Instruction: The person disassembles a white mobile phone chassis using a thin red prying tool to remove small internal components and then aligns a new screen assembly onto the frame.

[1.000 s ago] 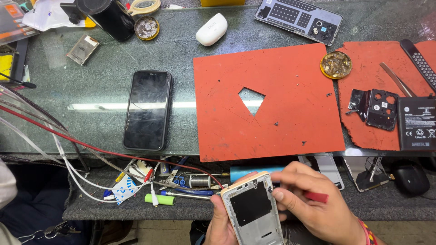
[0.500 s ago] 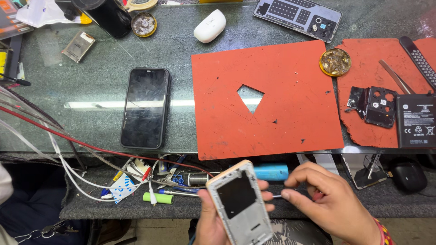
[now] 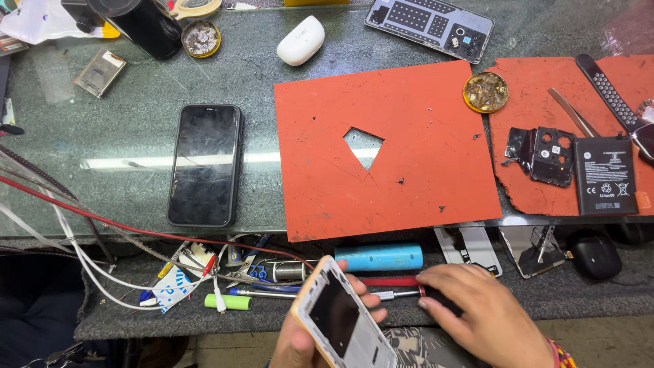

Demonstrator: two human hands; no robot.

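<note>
The left hand [image 3: 300,341] has its fingers [image 3: 364,300] wrapped around a phone frame [image 3: 344,320], a pale, gutted shell with a dark panel inside, held tilted at the bottom edge of the view, just below the front ledge of the surface [image 3: 136,123]. The right hand [image 3: 480,317] lies beside it, fingers closed on the dark grip of a red-handled screwdriver [image 3: 388,287], whose metal shaft points left and reaches the frame's upper edge. Just above the tool a blue cylinder [image 3: 379,257] rests on the ledge, and to the left lie a green marker [image 3: 228,301] and a tangle of red and white wires [image 3: 102,259]. Farther up, on the green glass, sits a large orange mat [image 3: 422,163] with a cut-out hole, and a black smartphone [image 3: 204,163] lies face up to its left. At the right a black battery [image 3: 605,176] rests on a second orange mat [image 3: 531,88]
</note>
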